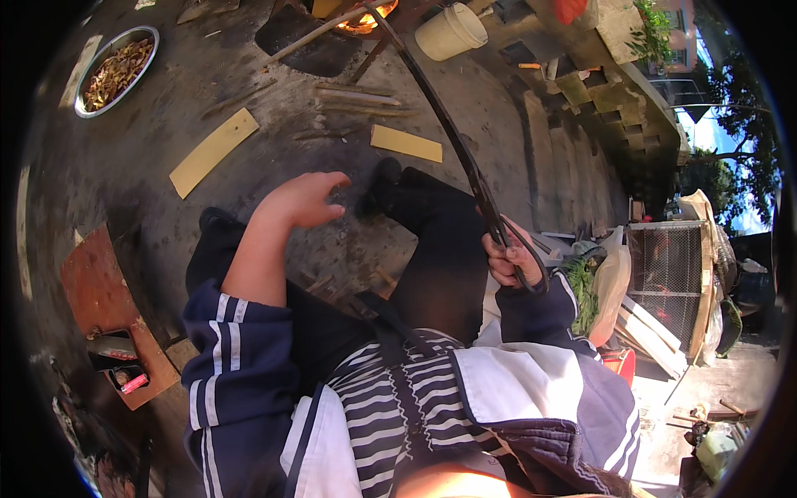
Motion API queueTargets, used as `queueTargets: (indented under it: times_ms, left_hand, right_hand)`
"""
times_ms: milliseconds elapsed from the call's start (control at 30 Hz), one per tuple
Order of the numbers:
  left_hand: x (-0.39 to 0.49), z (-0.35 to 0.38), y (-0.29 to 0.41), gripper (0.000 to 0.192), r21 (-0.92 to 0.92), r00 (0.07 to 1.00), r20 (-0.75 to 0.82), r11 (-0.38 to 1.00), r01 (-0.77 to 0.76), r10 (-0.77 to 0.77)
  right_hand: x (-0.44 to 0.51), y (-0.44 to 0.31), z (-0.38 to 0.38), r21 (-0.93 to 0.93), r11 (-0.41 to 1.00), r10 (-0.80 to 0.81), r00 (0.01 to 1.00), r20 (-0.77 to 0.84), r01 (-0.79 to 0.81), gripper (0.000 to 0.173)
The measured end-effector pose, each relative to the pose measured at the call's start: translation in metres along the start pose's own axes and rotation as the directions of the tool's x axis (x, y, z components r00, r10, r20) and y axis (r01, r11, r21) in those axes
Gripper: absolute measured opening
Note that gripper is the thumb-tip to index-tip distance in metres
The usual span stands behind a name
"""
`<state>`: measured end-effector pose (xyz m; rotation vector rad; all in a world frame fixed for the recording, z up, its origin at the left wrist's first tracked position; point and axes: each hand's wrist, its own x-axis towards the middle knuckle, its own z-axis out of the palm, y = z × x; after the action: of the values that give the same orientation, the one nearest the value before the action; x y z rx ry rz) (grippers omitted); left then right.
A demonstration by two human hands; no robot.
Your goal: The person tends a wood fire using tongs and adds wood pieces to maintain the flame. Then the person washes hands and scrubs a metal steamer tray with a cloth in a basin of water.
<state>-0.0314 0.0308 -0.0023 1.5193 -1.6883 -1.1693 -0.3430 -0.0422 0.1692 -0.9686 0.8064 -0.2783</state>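
My right hand [510,255] is closed around the looped handle of long dark metal fire tongs [448,124]. The far end of the tongs reaches up to a fire [367,22] at the top of the view, where a wooden stick [311,38] also leans. My left hand [311,199] hangs over the ground with thumb and fingers apart, holding nothing. Ahead of it lie two flat yellowish boards, one to the left [215,152] and one to the right [406,144]. Several thin sticks [358,95] lie between the boards and the fire.
A metal basin [151,62] of dry leaves or peelings stands at upper left. A whitish bucket [436,37] is beside the fire. Reddish boards [99,267] lie at left. Concrete steps [563,168] rise at right; a wire-mesh cage [666,267] and bags [613,286] stand nearer.
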Motion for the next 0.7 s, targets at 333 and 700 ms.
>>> queueTargets:
  times_ms: [333,700]
  left_hand:
    - [-0.009,-0.006,-0.003,0.048,0.018,0.998,-0.036,0.998,0.052,-0.051]
    - [-0.006,-0.013,-0.010,0.047,-0.026,0.995,-0.057,0.997,0.077,-0.079]
  right_hand:
    - [0.134,0.023,-0.018,0.287,0.942,0.076,0.944,0.322,-0.174,0.057]
    - [0.250,-0.006,-0.029,0.289,0.952,0.019,0.963,0.268,-0.099,0.025]
